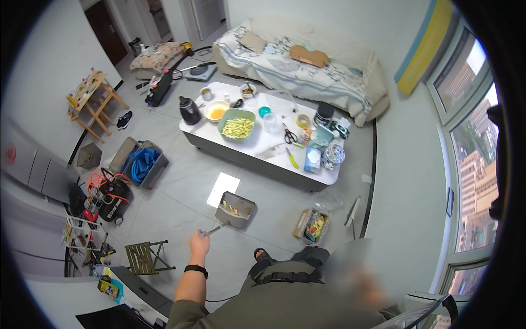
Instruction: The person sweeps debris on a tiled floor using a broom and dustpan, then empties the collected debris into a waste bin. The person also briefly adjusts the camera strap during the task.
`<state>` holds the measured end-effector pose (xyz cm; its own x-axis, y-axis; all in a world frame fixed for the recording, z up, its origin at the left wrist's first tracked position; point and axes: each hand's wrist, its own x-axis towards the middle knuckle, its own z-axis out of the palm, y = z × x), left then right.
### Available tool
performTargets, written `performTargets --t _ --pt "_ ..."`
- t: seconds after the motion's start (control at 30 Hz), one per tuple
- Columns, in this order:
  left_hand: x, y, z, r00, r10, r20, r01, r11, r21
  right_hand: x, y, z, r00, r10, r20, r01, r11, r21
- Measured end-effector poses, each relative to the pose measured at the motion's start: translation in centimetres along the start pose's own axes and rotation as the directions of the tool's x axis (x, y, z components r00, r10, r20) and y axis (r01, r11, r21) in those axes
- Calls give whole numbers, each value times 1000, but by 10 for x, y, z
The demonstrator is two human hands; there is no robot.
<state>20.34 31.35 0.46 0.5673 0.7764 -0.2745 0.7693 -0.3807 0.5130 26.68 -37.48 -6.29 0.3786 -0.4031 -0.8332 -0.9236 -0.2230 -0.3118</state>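
My left hand point(200, 243) is closed around the handle point(215, 229) of a grey dustpan point(235, 218). The pan is over the tiled floor ahead of me, with a few pale food scraps inside. Whether it touches the floor is unclear. To its right stands a cardboard box point(304, 225) with a clear plastic liner, filled with vegetable scraps point(316, 229). A blurred patch covers my right side; what seems to be my right hand point(365, 286) shows only as a smear, so its grip cannot be made out.
Beyond the dustpan, a white-topped coffee table point(271, 153) bears a green basin point(236, 125) of chopped vegetables, scissors point(290, 135) and a green-handled knife point(292, 158). A folding stool point(141, 258), an air compressor point(113, 201) and a storage bin point(158, 170) stand left. Behind the table is a sofa point(287, 72).
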Motion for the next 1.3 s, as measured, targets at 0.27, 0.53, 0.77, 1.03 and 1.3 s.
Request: performTargets --t 0.27,0.53,0.77,1.03,1.3 --pt "-27 -50 -10 999 -4 -40 5 1000 22 -16 -24 -26 949 -285 135 315 860 -402" --pt "-60 -65 -21 998 -68 -14 67 996 -54 -51 -82 -17 997 -74 18 76 952 -298" --pt "-84 -75 -32 997 -9 -78 16 995 95 -45 -91 -5 990 -117 79 137 931 -337" --pt "-118 -69 -70 981 -94 -171 120 981 150 -62 -83 28 987 -35 156 76 961 -266" --pt "-138 -74 -104 952 -191 -241 239 952 189 -39 -65 42 960 44 275 23 971 -236"
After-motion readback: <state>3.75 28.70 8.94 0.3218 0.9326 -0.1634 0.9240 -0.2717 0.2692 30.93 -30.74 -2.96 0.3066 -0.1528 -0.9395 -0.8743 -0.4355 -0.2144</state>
